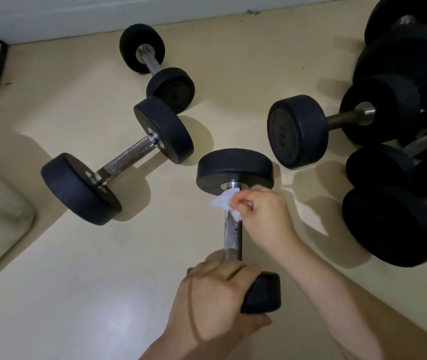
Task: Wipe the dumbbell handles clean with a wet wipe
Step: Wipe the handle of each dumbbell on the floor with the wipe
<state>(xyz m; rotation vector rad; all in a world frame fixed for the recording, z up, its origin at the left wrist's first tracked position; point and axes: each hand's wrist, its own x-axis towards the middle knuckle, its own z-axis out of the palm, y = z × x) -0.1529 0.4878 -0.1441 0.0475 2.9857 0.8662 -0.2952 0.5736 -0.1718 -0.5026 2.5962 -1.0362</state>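
- Head view: the dumbbell [234, 168] being cleaned stands on end on the beige floor [103, 294]. Its far rubber head is down and its near head is up.
- The left hand [215, 292] is curled over the near head and steadies it.
- The right hand [261, 211] pinches a crumpled white wet wipe [226, 202] against the top of the knurled steel handle [233, 233], just under the far head.
- The dumbbell is probably heavy and rigid, and it could topple if let go. The rubber head looks like the safest place to hold it, since that leaves the bar free.
- The wipe is soft and limp, and it may snag on the knurling.
- No container or wipe packet shows.
- Two more dumbbells [116, 162] lie to the left, and a pile of dumbbells [401, 126] sits to the right.
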